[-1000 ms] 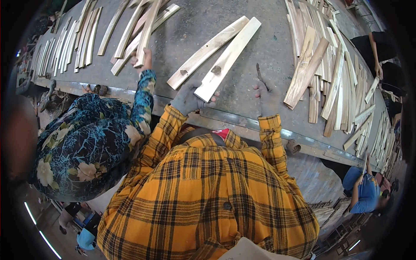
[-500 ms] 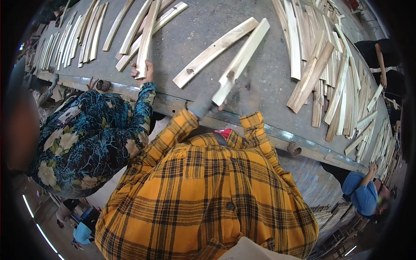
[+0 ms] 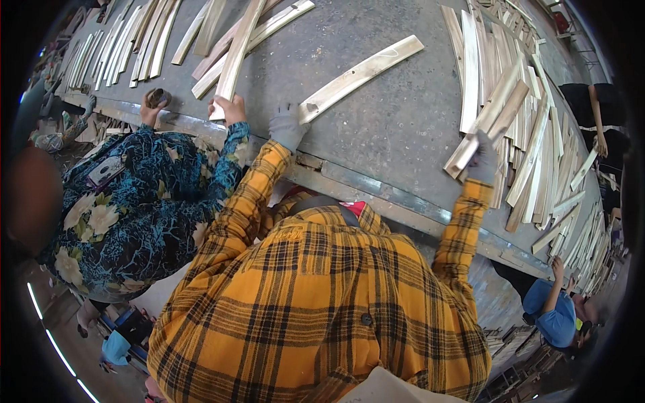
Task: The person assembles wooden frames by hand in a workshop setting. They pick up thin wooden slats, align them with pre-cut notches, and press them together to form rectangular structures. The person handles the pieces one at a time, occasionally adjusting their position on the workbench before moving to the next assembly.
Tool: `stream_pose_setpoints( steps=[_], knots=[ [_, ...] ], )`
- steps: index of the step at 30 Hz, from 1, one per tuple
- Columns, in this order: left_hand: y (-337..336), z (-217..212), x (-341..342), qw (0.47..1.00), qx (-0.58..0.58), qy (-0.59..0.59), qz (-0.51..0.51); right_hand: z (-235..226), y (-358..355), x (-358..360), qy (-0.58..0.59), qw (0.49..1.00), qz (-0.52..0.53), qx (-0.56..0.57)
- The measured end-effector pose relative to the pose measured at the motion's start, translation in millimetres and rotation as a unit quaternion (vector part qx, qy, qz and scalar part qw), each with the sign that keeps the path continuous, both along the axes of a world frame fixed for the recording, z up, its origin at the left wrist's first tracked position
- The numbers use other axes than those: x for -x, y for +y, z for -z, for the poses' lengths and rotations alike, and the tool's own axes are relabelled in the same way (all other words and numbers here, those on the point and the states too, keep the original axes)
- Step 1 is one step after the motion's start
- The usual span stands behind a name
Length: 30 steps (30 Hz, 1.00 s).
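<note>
My left hand (image 3: 287,127), in a grey glove, is at the near end of a pale, slightly curved wooden slat (image 3: 363,77) lying on the table. Its fingers are stretched out beside the slat's end, which has a dark knot. Whether the thumb presses on the wood I cannot tell. Over to the right, my gloved right hand (image 3: 482,160) is closed on a wooden slat (image 3: 500,87) lying at the near edge of a spread pile. A browner slat (image 3: 512,107) lies alongside it, and my hand partly covers both.
A metal-edged grey table (image 3: 383,148) spans the view. Many slats (image 3: 531,144) are heaped at the right, and others (image 3: 124,50) lie in rows at the left. A co-worker in a floral sleeve (image 3: 232,151) holds a slat (image 3: 238,57) close to my left. Other people stand at the right.
My right hand has swung right to the pile; the slat I held in front of me is no longer there. My left hand has moved left to the lying slat, which has turned slightly.
</note>
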<state>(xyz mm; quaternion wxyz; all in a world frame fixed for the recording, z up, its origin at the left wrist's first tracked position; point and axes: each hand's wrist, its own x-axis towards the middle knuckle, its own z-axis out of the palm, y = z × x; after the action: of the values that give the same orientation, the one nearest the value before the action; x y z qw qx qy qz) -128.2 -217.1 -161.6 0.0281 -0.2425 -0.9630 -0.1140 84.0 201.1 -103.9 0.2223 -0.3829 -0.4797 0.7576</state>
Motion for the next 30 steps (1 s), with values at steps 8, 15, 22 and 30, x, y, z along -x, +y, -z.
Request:
stream_pose_setpoints(
  steps=[8, 15, 22, 30],
  knots=[
    [41.8, -57.5, -51.0, 0.982, -0.094, -0.161, 0.006, -12.9, -15.8, 6.1, -0.071, 0.795, 0.000, -0.602],
    [64.5, -100.3, -70.0, 0.982, -0.098, -0.156, 0.040, -25.2, -191.8, 42.9, -0.070, 0.771, -0.199, -0.601],
    [72.9, -121.4, -70.8, 0.974, -0.138, -0.173, 0.042, -8.7, -208.0, 47.5, -0.116, 0.717, -0.203, -0.656],
    [72.4, -125.1, -69.0, 0.974, -0.120, -0.190, 0.033, -26.5, -201.9, 44.9, -0.082, 0.756, -0.216, -0.612]
  ],
)
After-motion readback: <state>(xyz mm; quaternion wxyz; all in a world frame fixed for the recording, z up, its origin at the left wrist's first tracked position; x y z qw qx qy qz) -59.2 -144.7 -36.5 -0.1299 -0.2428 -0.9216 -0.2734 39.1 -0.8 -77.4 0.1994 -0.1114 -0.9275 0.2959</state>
